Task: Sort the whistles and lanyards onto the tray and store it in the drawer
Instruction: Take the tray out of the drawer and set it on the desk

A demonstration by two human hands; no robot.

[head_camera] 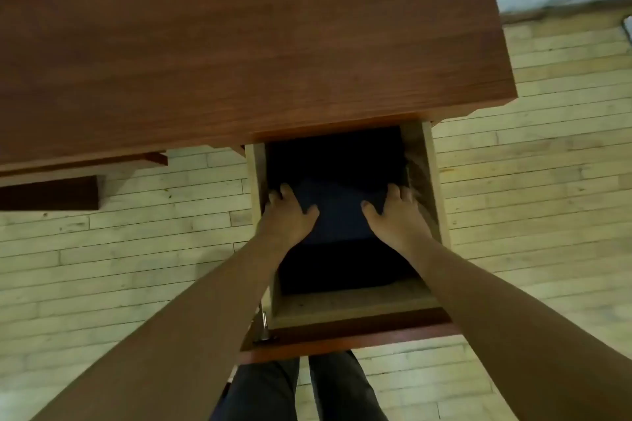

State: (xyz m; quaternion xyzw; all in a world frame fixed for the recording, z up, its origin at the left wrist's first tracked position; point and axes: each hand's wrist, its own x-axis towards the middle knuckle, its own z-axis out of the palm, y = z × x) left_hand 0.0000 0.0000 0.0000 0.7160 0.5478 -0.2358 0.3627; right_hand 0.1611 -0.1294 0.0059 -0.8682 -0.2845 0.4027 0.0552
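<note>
The drawer [349, 304] is pulled out from under the reddish-brown desk, and its inside is very dark. A dark tray [340, 212] lies low inside it, only faintly visible. My left hand [289, 214] grips the tray's left edge and my right hand [398, 215] grips its right edge, fingers curled over the sides. Whistles and lanyards cannot be made out in the shadow.
The desk top [239, 44] fills the upper part of the view. The drawer's front panel [342, 340] has a metal handle [264, 325] at its left. Pale wooden floorboards [119, 249] lie around, and my legs [307, 386] stand below the drawer.
</note>
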